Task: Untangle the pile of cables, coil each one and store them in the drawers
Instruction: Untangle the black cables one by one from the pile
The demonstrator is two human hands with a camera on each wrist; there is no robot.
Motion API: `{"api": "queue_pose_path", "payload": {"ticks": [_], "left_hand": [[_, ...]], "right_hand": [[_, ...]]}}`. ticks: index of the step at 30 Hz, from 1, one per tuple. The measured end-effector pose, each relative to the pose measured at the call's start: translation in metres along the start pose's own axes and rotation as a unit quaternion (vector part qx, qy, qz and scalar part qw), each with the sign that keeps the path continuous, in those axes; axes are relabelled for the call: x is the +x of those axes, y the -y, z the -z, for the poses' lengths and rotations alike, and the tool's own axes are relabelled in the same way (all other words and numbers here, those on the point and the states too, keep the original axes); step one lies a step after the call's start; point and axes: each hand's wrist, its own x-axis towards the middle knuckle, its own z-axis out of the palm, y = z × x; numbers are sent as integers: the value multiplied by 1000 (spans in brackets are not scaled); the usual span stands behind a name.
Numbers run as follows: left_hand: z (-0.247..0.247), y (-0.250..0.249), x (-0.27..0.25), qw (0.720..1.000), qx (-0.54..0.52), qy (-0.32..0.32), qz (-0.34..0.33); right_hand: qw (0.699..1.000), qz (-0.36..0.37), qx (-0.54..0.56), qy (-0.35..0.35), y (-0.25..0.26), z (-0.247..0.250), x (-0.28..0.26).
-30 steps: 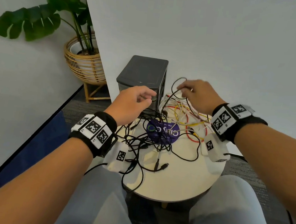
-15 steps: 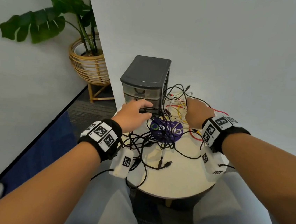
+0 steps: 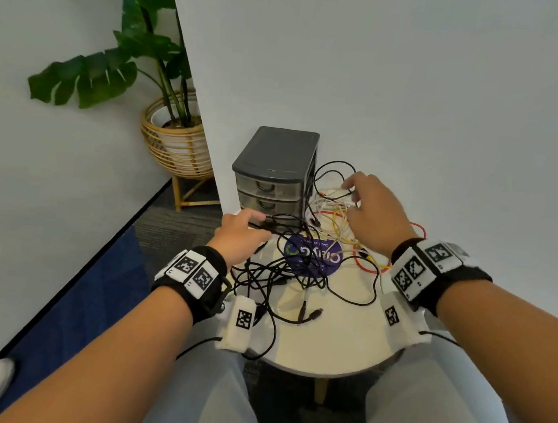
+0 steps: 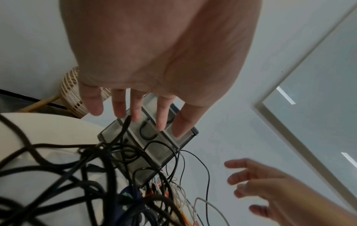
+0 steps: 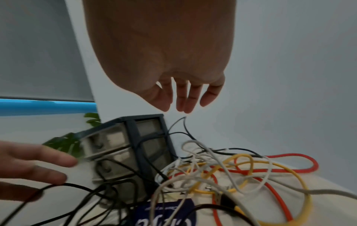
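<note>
Head view is showing me the pile of cables (image 3: 306, 262) spreading over the round bench (image 3: 332, 348), with the drawers (image 3: 270, 183) standing at the pile's 11 o'clock and every drawer front sitting flush, so I am judging that nothing is stored yet. My right hand (image 3: 371, 217) is hovering over the pale end of the tangle, at about 1 o'clock from the bench's middle. From the right wrist camera its fingers (image 5: 181, 97) are hanging straight and loose, gripping nothing, and the white cable (image 5: 203, 171) is lying directly beneath them, its loops running roughly from 9 to 3 o'clock among the yellow cable (image 5: 251, 165) and the red cable (image 5: 289, 159). My left hand (image 3: 239, 236) is sitting at 10 o'clock, in front of the lowest drawer; the left wrist camera is showing its fingers (image 4: 123, 107) spread and relaxed, tips near a black cable (image 4: 123, 131) but not curling round it. I am reckoning the right hand is the nearer one for the white strand, so a straight drop and pinch is what I am lining up, while the left is better placed for the black bundle.
</note>
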Motion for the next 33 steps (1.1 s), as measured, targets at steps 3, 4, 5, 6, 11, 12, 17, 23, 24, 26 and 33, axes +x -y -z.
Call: {"api": "queue_pose_path", "payload": {"ticks": [3, 4, 5, 6, 11, 12, 17, 23, 24, 26, 33], "left_hand": [[-5, 4, -3, 1000, -23, 7, -6], [-7, 4, -4, 1000, -27, 11, -10], [-9, 4, -6, 999, -30, 13, -12], [-11, 4, -8, 999, -36, 14, -11], [-17, 5, -9, 998, -66, 8, -8], [-18, 6, -10, 998, -69, 7, -9], [-16, 12, -10, 996, -84, -7, -41], [-23, 5, -16, 995, -1, 35, -98], [-24, 2, -16, 995, 7, 37, -90], [-22, -4, -13, 996, 2, 42, -76], [-12, 0, 3, 989, 109, 21, -103]], "right_hand": [[991, 81, 53, 93, 19, -8, -29], [983, 101, 47, 149, 23, -13, -38], [970, 119, 30, 207, 27, -19, -46], [955, 135, 7, 263, 29, -26, -53], [911, 144, -73, 379, 36, -74, -85], [910, 153, -81, 377, 36, -83, -89], [929, 151, -25, 336, 27, -87, -84], [959, 69, 174, 213, 23, -46, -66], [957, 59, 192, 208, 26, -39, -62], [955, 37, 222, 194, 30, -25, -52], [989, -1, 146, 37, 28, 3, -20]]}}
